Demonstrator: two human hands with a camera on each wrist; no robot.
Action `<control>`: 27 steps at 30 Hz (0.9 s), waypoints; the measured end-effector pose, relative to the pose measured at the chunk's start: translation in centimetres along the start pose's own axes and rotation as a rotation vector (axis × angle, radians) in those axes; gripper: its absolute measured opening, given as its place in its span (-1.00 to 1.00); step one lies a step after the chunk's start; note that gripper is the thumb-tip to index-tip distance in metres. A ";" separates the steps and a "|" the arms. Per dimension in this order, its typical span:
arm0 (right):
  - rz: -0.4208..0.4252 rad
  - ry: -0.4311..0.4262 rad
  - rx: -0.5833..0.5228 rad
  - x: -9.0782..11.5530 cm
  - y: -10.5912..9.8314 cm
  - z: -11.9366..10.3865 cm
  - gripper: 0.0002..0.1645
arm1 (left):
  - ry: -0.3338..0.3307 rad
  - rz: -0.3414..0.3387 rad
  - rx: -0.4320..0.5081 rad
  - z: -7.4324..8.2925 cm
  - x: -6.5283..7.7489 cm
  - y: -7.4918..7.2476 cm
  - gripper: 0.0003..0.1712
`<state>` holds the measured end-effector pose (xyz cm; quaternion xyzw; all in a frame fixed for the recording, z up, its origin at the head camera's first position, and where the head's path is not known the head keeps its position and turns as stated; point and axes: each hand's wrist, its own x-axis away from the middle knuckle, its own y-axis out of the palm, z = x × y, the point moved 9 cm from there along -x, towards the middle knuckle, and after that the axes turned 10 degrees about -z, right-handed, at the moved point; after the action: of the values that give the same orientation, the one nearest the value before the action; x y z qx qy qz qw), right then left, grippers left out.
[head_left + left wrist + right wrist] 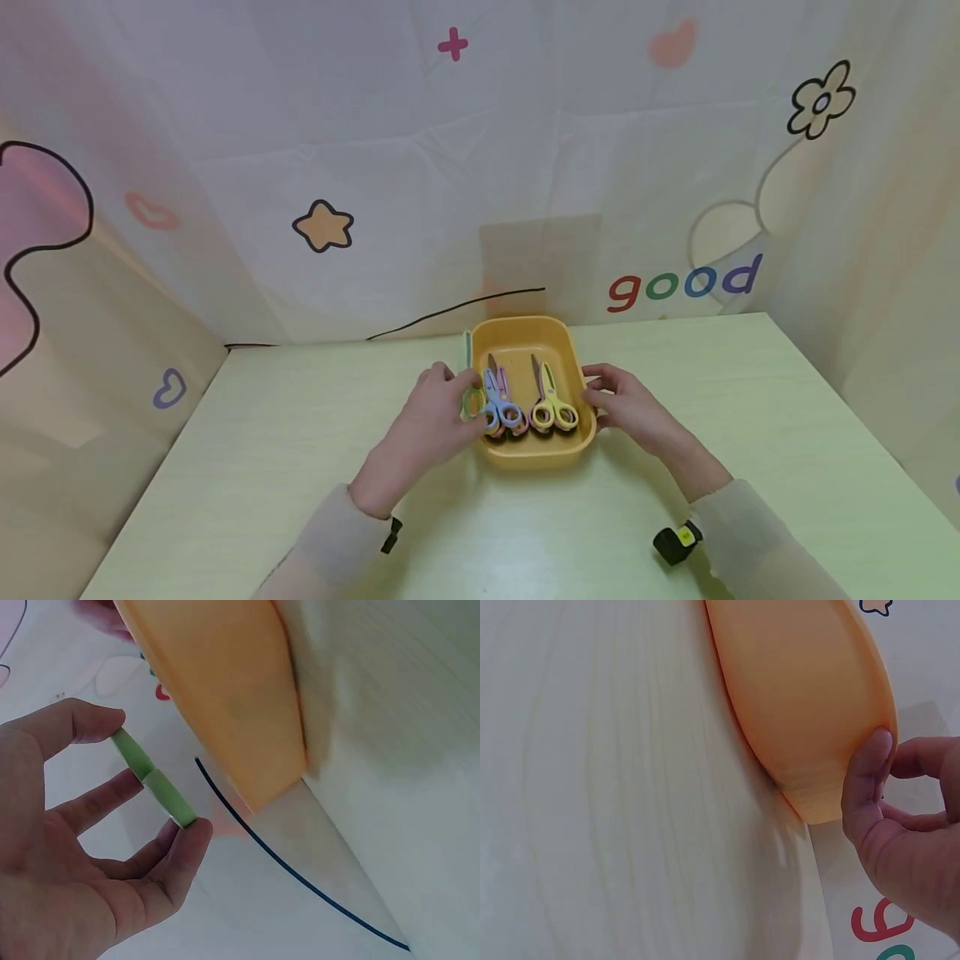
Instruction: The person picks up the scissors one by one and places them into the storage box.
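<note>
An orange-yellow plastic basket (536, 458) sits on the table near the back wall. Inside it lie several scissors, among them blue-handled scissors (492, 387) on the left and yellow-handled scissors (553, 408) on the right, blades pointing away from me. My left hand (435, 412) holds green scissors (467, 350) upright by the handles at the basket's left rim. From the left wrist view, the green handles show edge-on, pinched between thumb and fingers of the left hand (105, 840). On the basket's right side, my right hand (637, 408) grips the rim, its thumb (866, 769) against the outer wall.
Pale wood-grain table (300, 433) spreads around the basket. A white printed curtain (405, 167) stands behind it and along both sides. Black wrist devices, one (677, 543) by the right sleeve, hang beneath the forearms.
</note>
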<state>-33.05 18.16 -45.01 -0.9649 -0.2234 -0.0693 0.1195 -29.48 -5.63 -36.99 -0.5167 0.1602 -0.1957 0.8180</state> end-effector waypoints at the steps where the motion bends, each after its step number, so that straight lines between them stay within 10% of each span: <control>1: -0.001 -0.002 -0.001 0.0 0.0 0.0 -0.39 | 0.006 -0.009 0.002 0.4 -0.2 0.2 -0.57; 17: -0.009 -0.001 -0.001 -0.1 -0.1 0.0 -0.39 | 0.054 -0.062 -0.101 3.6 -3.0 3.1 -0.68; 27: -0.006 -0.002 0.005 -0.2 -0.1 0.1 -0.39 | -0.084 -0.169 -0.307 3.0 -3.6 4.6 -0.79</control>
<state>-33.22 18.19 -45.17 -0.9640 -0.2266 -0.0680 0.1213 -30.50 0.25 -39.69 -0.6549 0.1098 -0.2152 0.7161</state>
